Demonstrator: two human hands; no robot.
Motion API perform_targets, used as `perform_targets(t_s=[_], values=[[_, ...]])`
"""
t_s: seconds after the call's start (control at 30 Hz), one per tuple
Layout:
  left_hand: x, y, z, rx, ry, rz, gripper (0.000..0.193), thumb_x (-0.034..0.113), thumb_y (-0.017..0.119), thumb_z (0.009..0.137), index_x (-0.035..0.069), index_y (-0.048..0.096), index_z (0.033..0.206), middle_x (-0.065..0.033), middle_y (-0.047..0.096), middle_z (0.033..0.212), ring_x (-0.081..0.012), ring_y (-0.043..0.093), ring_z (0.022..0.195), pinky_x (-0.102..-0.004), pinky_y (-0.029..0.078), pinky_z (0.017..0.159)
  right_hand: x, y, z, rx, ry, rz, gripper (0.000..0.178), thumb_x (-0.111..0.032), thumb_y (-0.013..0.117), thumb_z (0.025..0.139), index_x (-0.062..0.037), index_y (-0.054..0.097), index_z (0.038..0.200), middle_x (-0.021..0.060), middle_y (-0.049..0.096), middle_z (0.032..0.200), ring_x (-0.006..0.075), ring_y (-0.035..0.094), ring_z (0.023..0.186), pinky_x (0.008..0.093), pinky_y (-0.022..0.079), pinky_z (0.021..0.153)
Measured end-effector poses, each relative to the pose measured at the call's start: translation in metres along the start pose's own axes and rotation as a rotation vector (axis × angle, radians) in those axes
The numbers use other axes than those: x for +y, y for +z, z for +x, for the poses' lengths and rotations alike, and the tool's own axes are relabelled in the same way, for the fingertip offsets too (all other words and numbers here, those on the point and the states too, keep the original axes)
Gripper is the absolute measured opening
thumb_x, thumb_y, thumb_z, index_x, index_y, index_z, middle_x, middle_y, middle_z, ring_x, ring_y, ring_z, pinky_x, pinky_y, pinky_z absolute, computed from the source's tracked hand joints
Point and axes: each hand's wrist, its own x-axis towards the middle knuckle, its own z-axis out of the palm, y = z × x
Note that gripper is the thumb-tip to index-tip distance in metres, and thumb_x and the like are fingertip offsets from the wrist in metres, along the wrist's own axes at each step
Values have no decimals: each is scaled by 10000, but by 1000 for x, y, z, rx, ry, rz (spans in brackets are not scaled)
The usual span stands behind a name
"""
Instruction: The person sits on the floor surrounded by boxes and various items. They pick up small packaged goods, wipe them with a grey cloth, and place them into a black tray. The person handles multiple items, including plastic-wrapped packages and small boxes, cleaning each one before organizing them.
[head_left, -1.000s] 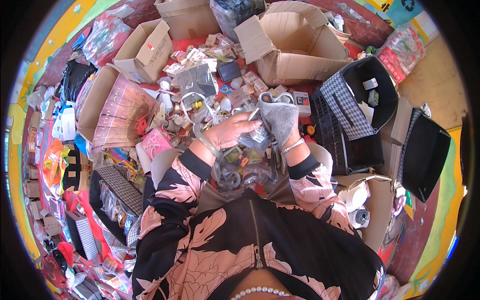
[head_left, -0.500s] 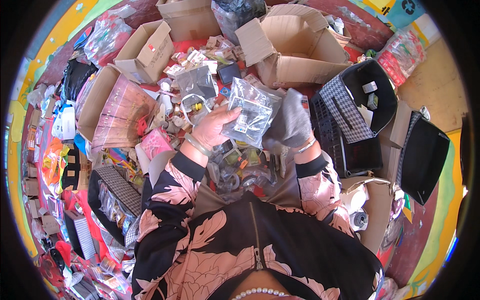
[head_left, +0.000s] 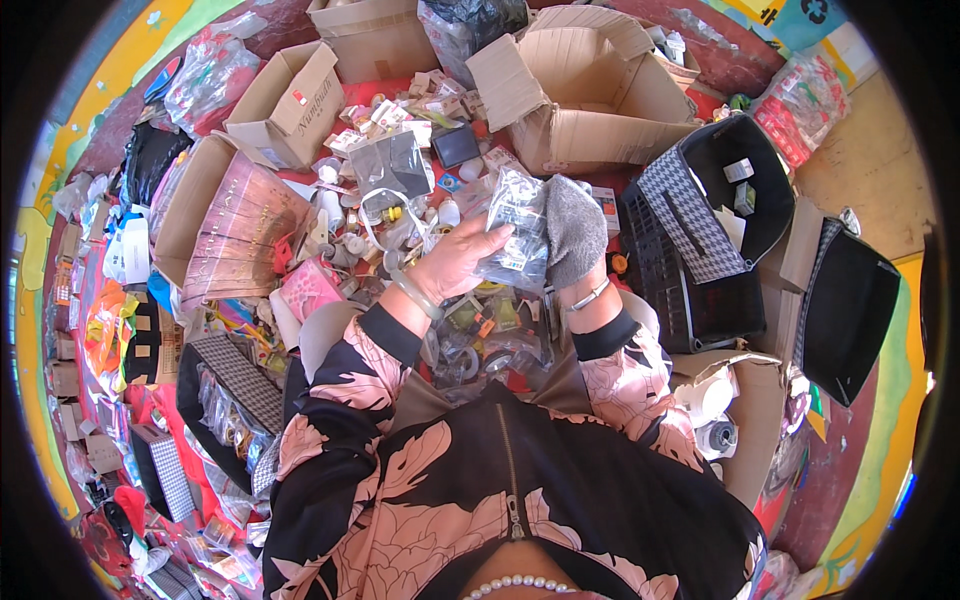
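Note:
My left hand (head_left: pixel 455 262) pinches the side of a crinkled clear plastic bag (head_left: pixel 517 222), thumb on top. Dark printing and a small white label show on the bag. My right hand is inside or behind a grey fuzzy cloth (head_left: pixel 577 230), which covers it down to the wrist and hides the fingers. The cloth touches the bag's right edge. Below, between my legs, lie several small items (head_left: pixel 490 335), among them a clear ring-shaped piece. Beyond the left hand, a clear pouch with a white strap (head_left: pixel 390 165) rests on a heap of small bottles and boxes.
A large open cardboard box (head_left: pixel 600 100) stands at the far side, a smaller carton (head_left: pixel 290 105) to its left. At right are black bins with houndstooth trim (head_left: pixel 690 205) and a carton of white rolls (head_left: pixel 740 420). More loose goods crowd the left, around a black houndstooth bin (head_left: pixel 235 385).
The bag has narrowed and crumpled. My right hand with the grey cloth has moved left against it, and my left hand has shifted slightly right.

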Motion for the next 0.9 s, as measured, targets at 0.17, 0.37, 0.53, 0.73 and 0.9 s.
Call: perform_targets(t_s=[0.17,0.37,0.53,0.73,0.9], values=[[-2,-3,3,-37,-11,-16,281,116,485,899,28,481,1166,-45,574,1041,-163,560,965,-344,445,858,17,28,-7,105,74,679,128,-75,487,798,-54,501,923,88,518,877,210,524,835,271,428,717],[7,1,-5,-14,-17,37,295,104,482,897,12,480,1177,-61,570,1071,-168,558,976,-334,443,862,-13,-30,3,-64,11,-225,176,-149,537,776,-62,501,925,95,490,836,225,512,836,296,418,740],[21,-9,-17,-10,-52,75,301,97,489,891,-19,489,1168,-89,567,1092,-177,559,983,-321,441,859,26,-12,2,-23,-152,310,371,-273,675,597,-104,558,906,73,559,800,265,522,785,326,429,656],[23,-16,-15,-37,-195,312,264,125,538,873,-10,536,1100,-33,590,985,-117,564,907,-265,443,808,0,-18,4,-101,-616,-252,208,-86,567,678,-58,574,884,86,597,756,232,605,636,285,491,553],[18,-4,-15,-22,-181,239,258,133,542,872,-7,541,1089,-22,592,964,-98,563,873,-254,443,775,-14,-17,-7,63,-395,-204,191,-142,582,676,-166,571,865,20,584,810,218,590,747,351,477,608]])
